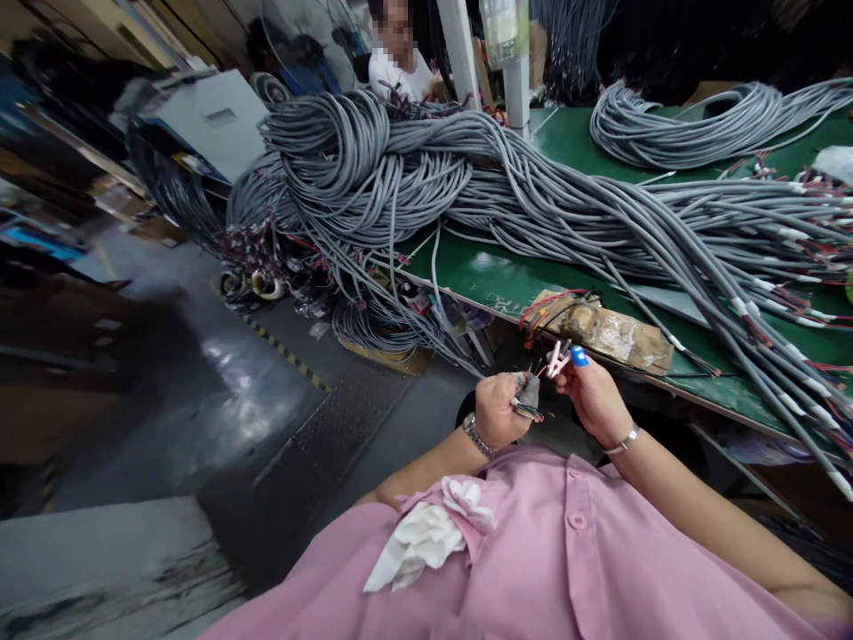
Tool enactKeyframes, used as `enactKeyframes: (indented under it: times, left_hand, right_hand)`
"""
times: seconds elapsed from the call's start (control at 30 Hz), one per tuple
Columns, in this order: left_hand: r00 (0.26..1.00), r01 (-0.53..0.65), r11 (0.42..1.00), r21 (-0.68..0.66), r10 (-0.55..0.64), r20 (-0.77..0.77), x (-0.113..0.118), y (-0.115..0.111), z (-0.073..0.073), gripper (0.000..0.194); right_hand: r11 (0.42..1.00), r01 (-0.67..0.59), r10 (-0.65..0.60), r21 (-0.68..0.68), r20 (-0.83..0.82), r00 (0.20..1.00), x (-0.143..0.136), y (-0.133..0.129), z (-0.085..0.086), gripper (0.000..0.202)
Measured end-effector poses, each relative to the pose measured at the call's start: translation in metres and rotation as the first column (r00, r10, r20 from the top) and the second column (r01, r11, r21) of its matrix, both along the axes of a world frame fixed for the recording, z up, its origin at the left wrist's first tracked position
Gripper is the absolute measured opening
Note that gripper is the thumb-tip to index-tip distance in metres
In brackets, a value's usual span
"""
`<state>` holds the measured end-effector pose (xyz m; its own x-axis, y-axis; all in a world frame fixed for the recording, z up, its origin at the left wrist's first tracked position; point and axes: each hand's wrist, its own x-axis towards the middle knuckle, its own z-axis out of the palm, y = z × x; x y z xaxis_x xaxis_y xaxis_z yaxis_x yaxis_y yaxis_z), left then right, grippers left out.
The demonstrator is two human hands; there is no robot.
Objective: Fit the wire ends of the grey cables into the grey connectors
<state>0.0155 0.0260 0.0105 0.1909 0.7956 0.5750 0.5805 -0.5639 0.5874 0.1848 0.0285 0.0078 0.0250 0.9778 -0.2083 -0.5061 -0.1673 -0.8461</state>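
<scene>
My left hand point(498, 411) is closed around the end of a grey cable point(530, 391), whose thin coloured wires point(530, 411) fan out past my fingers. Just to its right, my right hand point(595, 400) is closed, with a blue cover on the thumb. Small pinkish-white pieces point(557, 358) stick out between its thumb and fingers; their exact kind is unclear. A thin orange wire spans the small gap between both hands. Right behind them, a worn wooden block point(609, 333) wrapped in tape lies at the bench edge, with red and black wires at its left end.
Thick bundles of grey cable point(480, 191) run across the green bench point(493, 271) and hang over its left end. A coil of cable point(693, 129) lies at the back right. A white post point(459, 53) rises behind the bench. Beyond it sits a person in white point(403, 76).
</scene>
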Motion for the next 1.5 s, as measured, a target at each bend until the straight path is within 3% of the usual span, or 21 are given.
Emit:
enactKeyframes:
  times: [0.1, 0.23, 0.37, 0.5, 0.83, 0.97, 1.13, 1.3, 1.4, 1.5]
  left_hand:
    - [0.997, 0.048, 0.998, -0.04, -0.05, -0.052, 0.001, 0.002, -0.002, 0.016]
    - [0.99, 0.134, 0.986, -0.1, -0.136, -0.021, 0.003, 0.005, -0.004, 0.021]
    - [0.993, 0.113, 0.99, -0.08, -0.114, -0.005, 0.005, 0.004, -0.006, 0.014]
    - [0.987, 0.154, 0.987, -0.05, -0.156, -0.037, 0.005, 0.001, -0.009, 0.021]
    - [0.985, 0.152, 0.986, -0.067, -0.157, -0.066, -0.005, -0.006, -0.016, 0.023]
    - [0.987, 0.132, 0.972, -0.193, -0.146, -0.061, -0.007, -0.007, -0.026, 0.017]
    - [0.98, 0.188, 0.888, -0.419, -0.2, 0.015, -0.001, 0.003, -0.034, 0.012]
    - [0.953, 0.278, 0.842, -0.461, -0.183, 0.242, -0.001, 0.009, -0.031, 0.027]
    - [0.927, 0.31, 0.822, -0.477, -0.15, 0.344, -0.003, 0.002, -0.027, 0.03]
    - [0.877, 0.405, 0.754, -0.518, -0.159, 0.454, -0.004, -0.01, -0.023, 0.037]
  right_hand:
    - [1.0, -0.015, 0.015, -0.007, 0.003, 1.0, 0.0, 0.003, -0.007, 0.045]
    - [0.987, -0.13, 0.113, -0.091, -0.171, 0.979, -0.002, 0.01, -0.008, 0.049]
    - [0.987, -0.056, 0.018, -0.152, -0.24, 0.971, -0.005, 0.013, -0.006, 0.04]
    - [0.986, -0.012, -0.032, -0.164, -0.268, 0.963, -0.009, 0.012, -0.004, 0.035]
    - [0.977, -0.167, 0.116, -0.128, -0.337, 0.934, 0.002, 0.004, -0.016, 0.054]
    - [0.965, -0.185, 0.131, -0.187, -0.268, 0.955, 0.016, -0.003, -0.03, 0.047]
    - [0.951, -0.14, 0.106, -0.274, -0.134, 0.985, 0.036, -0.014, -0.059, 0.035]
    - [0.944, -0.088, 0.093, -0.318, 0.001, 0.996, 0.052, -0.022, -0.082, 0.03]
    - [0.949, -0.037, 0.074, -0.313, 0.107, 0.991, 0.055, -0.029, -0.087, 0.027]
    - [0.965, -0.022, 0.084, -0.26, 0.228, 0.97, 0.056, -0.036, -0.086, 0.023]
